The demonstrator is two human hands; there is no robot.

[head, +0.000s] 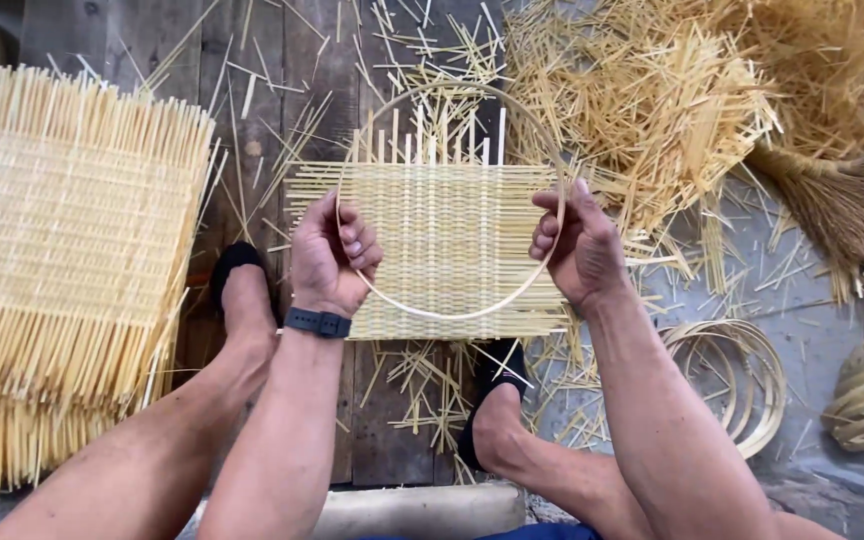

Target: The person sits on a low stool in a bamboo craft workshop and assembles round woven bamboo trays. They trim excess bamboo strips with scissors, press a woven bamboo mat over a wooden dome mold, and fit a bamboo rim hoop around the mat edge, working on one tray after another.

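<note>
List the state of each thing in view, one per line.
Hoop: gripped on both sides, held over the mat.
Mat: flat on the floor, strip ends loose.
Left hand: closed on the hoop.
Right hand: closed on the hoop.
Mat stack: piled at the left.
Spare hoops: lying on the floor.
Offcuts: heaped loose.

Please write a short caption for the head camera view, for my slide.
Both hands, left hand and right hand, hold a thin bamboo hoop over a woven bamboo mat.
</note>
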